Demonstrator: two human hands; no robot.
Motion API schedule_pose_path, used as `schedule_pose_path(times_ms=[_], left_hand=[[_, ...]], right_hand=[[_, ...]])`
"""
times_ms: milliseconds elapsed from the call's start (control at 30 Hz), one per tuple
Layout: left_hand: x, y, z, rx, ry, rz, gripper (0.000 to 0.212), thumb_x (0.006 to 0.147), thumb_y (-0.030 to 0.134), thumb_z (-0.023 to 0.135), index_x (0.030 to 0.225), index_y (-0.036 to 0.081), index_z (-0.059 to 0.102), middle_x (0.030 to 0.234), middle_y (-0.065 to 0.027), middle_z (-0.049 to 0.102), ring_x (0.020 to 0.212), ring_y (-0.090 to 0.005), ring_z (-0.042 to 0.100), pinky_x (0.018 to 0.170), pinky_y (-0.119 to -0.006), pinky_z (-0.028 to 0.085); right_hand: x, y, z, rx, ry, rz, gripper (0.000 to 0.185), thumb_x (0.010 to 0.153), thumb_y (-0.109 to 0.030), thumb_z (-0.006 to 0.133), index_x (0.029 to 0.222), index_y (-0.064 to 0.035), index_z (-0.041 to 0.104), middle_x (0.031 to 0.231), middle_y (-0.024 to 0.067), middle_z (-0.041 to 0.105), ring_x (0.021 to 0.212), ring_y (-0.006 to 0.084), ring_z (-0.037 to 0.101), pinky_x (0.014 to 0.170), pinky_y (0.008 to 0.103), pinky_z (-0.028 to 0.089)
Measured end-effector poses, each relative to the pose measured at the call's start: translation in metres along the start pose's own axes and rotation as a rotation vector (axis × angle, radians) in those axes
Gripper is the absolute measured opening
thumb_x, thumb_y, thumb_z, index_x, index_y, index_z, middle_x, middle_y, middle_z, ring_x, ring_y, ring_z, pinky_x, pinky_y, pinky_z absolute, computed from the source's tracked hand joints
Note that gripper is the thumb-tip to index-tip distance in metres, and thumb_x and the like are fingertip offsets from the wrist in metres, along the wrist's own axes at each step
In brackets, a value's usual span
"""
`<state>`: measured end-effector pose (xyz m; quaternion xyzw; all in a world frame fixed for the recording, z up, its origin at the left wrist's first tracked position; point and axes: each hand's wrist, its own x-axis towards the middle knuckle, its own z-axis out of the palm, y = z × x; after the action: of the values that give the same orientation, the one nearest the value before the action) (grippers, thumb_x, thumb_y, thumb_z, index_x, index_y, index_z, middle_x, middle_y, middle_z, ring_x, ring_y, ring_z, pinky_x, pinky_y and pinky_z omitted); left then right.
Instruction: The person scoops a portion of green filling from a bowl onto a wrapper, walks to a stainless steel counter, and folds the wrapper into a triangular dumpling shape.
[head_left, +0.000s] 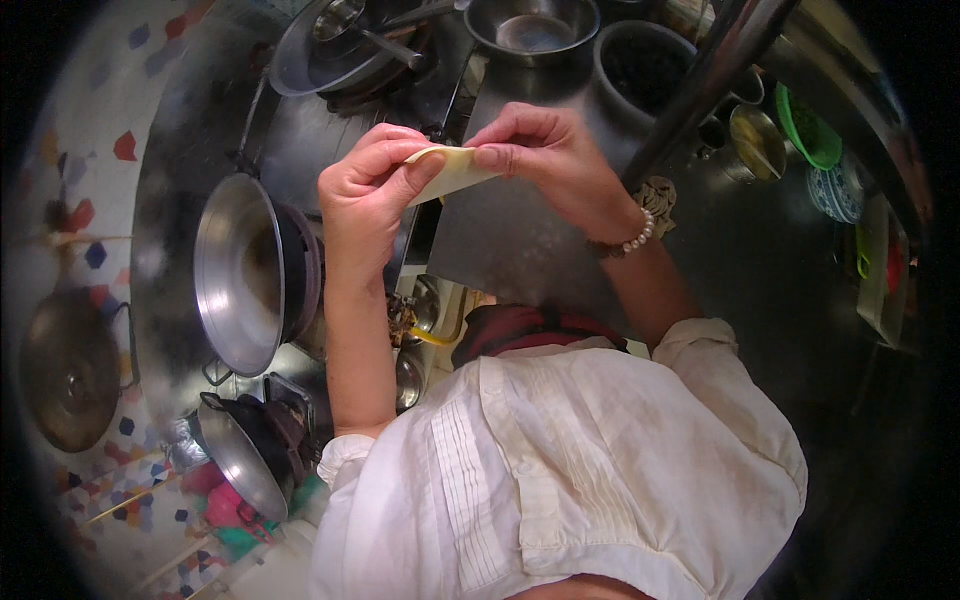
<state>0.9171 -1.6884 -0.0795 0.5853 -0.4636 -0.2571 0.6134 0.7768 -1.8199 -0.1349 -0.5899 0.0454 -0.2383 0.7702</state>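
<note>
A thin, pale yellow folded sheet, perhaps dough (453, 178), is held up between both hands above the gap beside the dark metal counter. My left hand (382, 172) pinches its left part, thumb in front and fingers behind. At the sheet's upper right corner, my right hand (536, 150) grips the edge between thumb and fingertips. A pearl bracelet (640, 234) circles the right wrist. Whether anything lies inside the fold cannot be seen.
Left are a large metal pan (240, 276) and a smaller pan (244, 457). A wide bowl with ladles (289, 64), a steel basin (532, 34) and a dark-filled pot (637, 71) stand beyond. A crumpled cloth (658, 204) and green basket (806, 127) lie right.
</note>
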Motion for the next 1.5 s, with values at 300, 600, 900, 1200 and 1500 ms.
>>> schedule_pose_path(times_ms=[300,600,900,1200,1500], left_hand=[[0.007,0.015,0.006,0.285,-0.150,0.032,0.009,0.076,-0.003,0.065,0.085,-0.003,0.066,0.082,-0.0026,0.060,0.074,-0.0088,0.055,0.065,-0.020,0.045],[0.011,0.017,-0.004,-0.005,-0.189,-0.256,0.033,0.080,0.009,0.067,0.109,-0.002,0.057,0.090,-0.0058,0.063,0.077,-0.0093,0.057,0.070,-0.022,0.046],[-0.008,-0.014,-0.009,-0.186,-0.100,-0.345,0.037,0.069,0.006,0.076,0.102,-0.001,0.060,0.083,-0.0036,0.064,0.068,-0.0075,0.056,0.058,-0.019,0.043],[-0.017,-0.013,0.004,-0.058,-0.092,-0.410,0.018,0.069,0.005,0.075,0.084,0.000,0.066,0.073,-0.0002,0.061,0.060,-0.0046,0.052,0.053,-0.017,0.039],[-0.020,-0.009,0.012,0.089,-0.100,-0.239,0.011,0.072,0.001,0.070,0.081,-0.003,0.066,0.079,-0.0017,0.059,0.070,-0.0071,0.055,0.063,-0.018,0.042]], right_hand=[[0.007,-0.019,0.006,-0.242,-0.002,-0.028,0.025,0.080,-0.020,0.069,0.091,0.0019,0.066,0.075,0.0013,0.062,0.068,0.0052,0.054,0.060,0.0188,0.043],[-0.004,0.001,0.007,-0.107,0.108,0.002,0.021,0.083,-0.019,0.065,0.087,0.0011,0.067,0.069,-0.0009,0.060,0.062,0.0039,0.052,0.053,0.0182,0.041],[-0.021,0.022,0.006,0.181,0.142,-0.045,0.023,0.087,-0.017,0.060,0.104,-0.0013,0.059,0.089,-0.0006,0.060,0.077,0.0041,0.053,0.067,0.0175,0.043],[-0.032,0.011,0.008,0.197,0.036,0.072,0.031,0.085,-0.019,0.060,0.110,-0.0001,0.056,0.102,0.0029,0.060,0.089,0.0076,0.054,0.078,0.0224,0.044],[-0.029,0.020,0.007,-0.022,0.113,-0.041,0.011,0.086,-0.012,0.061,0.090,-0.0010,0.061,0.082,-0.0022,0.060,0.077,0.0040,0.053,0.068,0.0188,0.043]])
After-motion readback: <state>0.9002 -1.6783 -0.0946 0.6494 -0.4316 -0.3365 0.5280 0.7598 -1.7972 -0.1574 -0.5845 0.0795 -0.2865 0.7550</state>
